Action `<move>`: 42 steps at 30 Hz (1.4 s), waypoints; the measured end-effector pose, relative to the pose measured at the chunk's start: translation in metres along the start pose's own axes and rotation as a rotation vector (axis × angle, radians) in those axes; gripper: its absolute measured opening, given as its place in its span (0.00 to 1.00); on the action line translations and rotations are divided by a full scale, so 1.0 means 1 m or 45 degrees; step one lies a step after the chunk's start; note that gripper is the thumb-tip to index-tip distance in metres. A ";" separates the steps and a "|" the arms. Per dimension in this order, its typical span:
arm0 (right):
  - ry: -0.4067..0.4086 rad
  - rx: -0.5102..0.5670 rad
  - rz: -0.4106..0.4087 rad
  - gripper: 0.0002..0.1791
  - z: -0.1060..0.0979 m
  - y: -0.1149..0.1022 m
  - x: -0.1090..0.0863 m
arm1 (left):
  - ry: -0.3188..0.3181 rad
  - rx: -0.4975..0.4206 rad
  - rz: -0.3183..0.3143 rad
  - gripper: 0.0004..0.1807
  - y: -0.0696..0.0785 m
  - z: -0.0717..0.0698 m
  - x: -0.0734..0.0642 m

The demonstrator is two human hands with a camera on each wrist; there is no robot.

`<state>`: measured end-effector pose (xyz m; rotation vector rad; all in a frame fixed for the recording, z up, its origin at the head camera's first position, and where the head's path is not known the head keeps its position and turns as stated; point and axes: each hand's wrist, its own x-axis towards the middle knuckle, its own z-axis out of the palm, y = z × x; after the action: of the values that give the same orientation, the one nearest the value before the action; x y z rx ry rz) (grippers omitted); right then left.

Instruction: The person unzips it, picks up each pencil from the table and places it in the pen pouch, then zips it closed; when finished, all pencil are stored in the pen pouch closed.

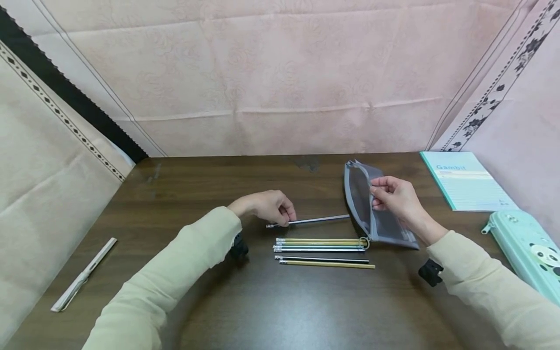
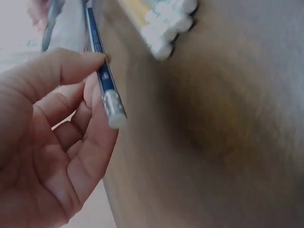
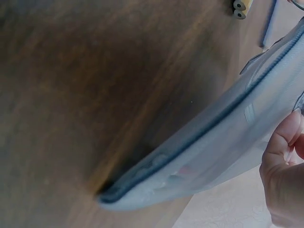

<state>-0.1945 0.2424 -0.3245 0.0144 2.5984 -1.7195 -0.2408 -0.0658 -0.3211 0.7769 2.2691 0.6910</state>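
Near its eraser end, a dark blue pencil (image 1: 321, 219) is pinched between thumb and fingers of my left hand (image 1: 272, 206); the left wrist view shows its white eraser and metal band. The pencil's far tip reaches the mouth of a grey zip pouch (image 1: 391, 233). With thumb and fingers my right hand (image 1: 395, 197) grips the pouch's upper edge, and its zipped side gapes toward the left. In front of the pouch lie several pencils (image 1: 321, 244) side by side, gold, green and dark. A ring on the zip pull rests over their tips.
At the back right lies a notepad (image 1: 468, 182) marked Gambit. A mint pencil case (image 1: 525, 243) with a panda sits on the right edge. A thin folded silvery-white item (image 1: 84, 274) lies far left. Patterned cloth (image 1: 280, 78) stands behind the dark wooden table (image 1: 271, 306).
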 end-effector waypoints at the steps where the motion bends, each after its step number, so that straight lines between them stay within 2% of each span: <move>1: 0.001 -0.007 0.000 0.20 0.000 0.000 0.000 | 0.001 -0.072 -0.020 0.07 -0.002 -0.002 0.000; 3: 0.003 -0.017 0.003 0.20 0.000 0.000 0.000 | 0.019 -0.228 -0.049 0.09 -0.003 -0.005 0.001; 6: -0.014 0.023 0.006 0.21 0.001 0.001 0.001 | 0.064 -0.477 -0.085 0.11 -0.001 -0.001 0.012; 9: -0.029 0.071 0.007 0.22 0.003 0.002 0.002 | 0.067 -0.716 -0.104 0.15 0.009 0.008 0.026; 12: -0.030 0.086 0.005 0.21 0.005 0.001 0.001 | 0.036 -0.929 -0.096 0.19 0.024 0.019 0.042; 16: -0.018 0.068 0.002 0.20 0.006 -0.002 0.000 | 0.043 -1.130 -0.095 0.20 0.046 0.033 0.062; 20: -0.027 0.076 0.002 0.20 0.007 -0.003 0.000 | 0.114 -1.225 -0.138 0.20 0.066 0.044 0.077; 24: -0.039 0.082 -0.007 0.20 0.007 -0.002 0.000 | 0.187 -1.271 -0.151 0.22 0.081 0.053 0.087; 26: -0.037 0.075 -0.015 0.20 0.007 -0.003 0.000 | 0.196 -1.296 -0.142 0.23 0.087 0.056 0.089; 30: -0.036 0.070 -0.015 0.20 0.007 -0.002 0.001 | 0.160 -1.307 -0.108 0.23 0.090 0.057 0.087; 33: -0.030 0.072 -0.008 0.21 0.005 -0.001 0.001 | 0.100 -1.263 -0.061 0.22 0.084 0.054 0.080; 36: -0.009 0.051 0.003 0.20 0.003 0.000 0.000 | 0.059 -1.150 -0.008 0.21 0.072 0.049 0.070; 42: 0.007 0.010 0.024 0.21 -0.004 0.002 -0.001 | 0.036 -0.721 0.011 0.18 0.038 0.040 0.043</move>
<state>-0.1935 0.2467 -0.3243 0.0431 2.5868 -1.7261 -0.2265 0.0000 -0.3407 0.4990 1.9404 1.2762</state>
